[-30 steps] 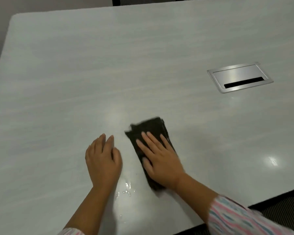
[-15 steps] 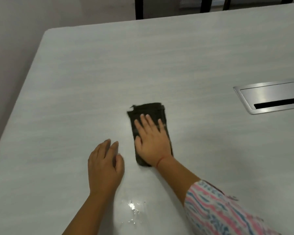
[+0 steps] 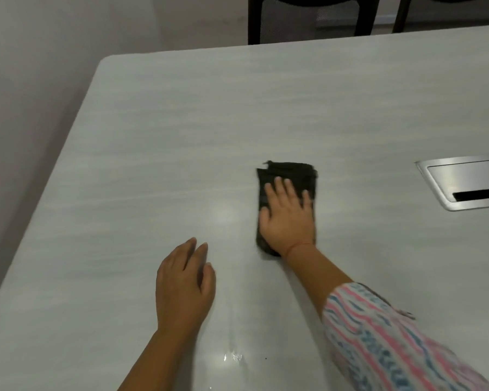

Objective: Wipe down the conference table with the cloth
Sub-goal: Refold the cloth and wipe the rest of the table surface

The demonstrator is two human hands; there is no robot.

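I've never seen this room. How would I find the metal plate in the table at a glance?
Start with the pale grey table. Look along it to the right, past the right hand pressing flat on the dark cloth. The metal plate is sunk into the tabletop at the picture's right edge: the only shiny silver thing, with a black slot.
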